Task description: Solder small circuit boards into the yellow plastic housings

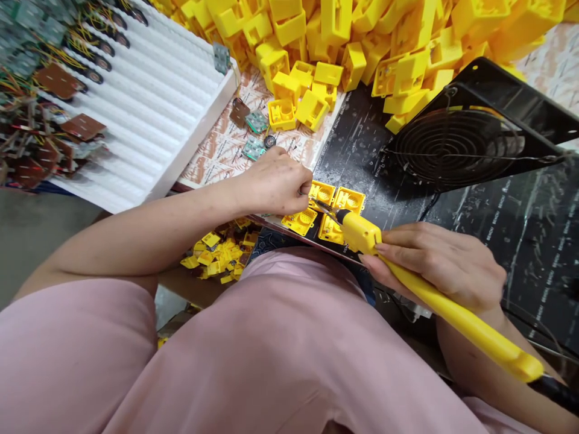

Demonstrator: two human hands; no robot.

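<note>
Over a pink-clad lap (271, 361), a bench of mixed surfaces. At the far side, a big heap of yellow housings (344, 36), spilling toward a black mat (362, 144). To the left, a white ribbed tray (154, 114) loaded with wired circuit boards (54, 114); to the right, a fan (456, 144) in a black frame, propped on the mat. Below the left forearm, a small pile of yellow parts (217, 253). On a patterned sheet (217, 163), two green boards (257, 122) and a small round black part (270, 141), just beyond the left hand (271, 184). Hands apart but close, over four yellow housings (348, 200) at the mat's edge: left fingers (304, 190) curled against the nearest housing, grip unclear; right hand (434, 265) clamped around a yellow soldering iron (461, 319), its tip just beside the left fingers.
</note>
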